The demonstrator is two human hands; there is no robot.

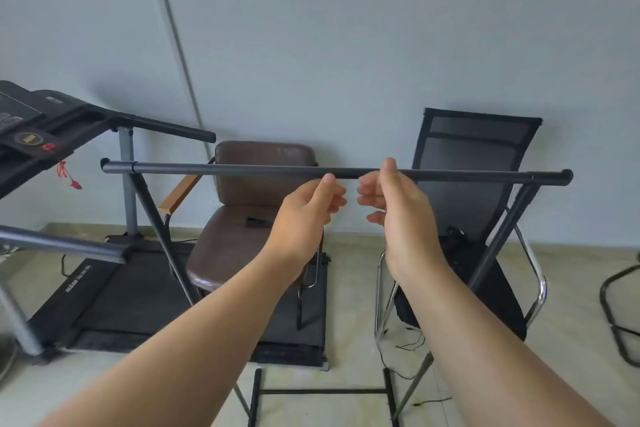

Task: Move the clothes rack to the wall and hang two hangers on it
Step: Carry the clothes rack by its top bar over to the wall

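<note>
The pale tiled floor [349, 255] carries the clothes rack [263, 170] on its dark base bars, a treadmill [114, 291] at the left, a brown padded chair [256, 208] and a black mesh chair [474, 156] against the wall, and thin black cables [412, 343].

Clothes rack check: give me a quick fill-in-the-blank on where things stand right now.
1. Both hands, the left hand and the right hand, are raised to the rack's top ____.
2. The number of hangers on the clothes rack is ____.
3. Behind the rack, the brown chair stands to the ____ of the black mesh chair.
4. The exercise machine at the left edge is a ____.

Missing words: bar; zero; left; treadmill
</note>
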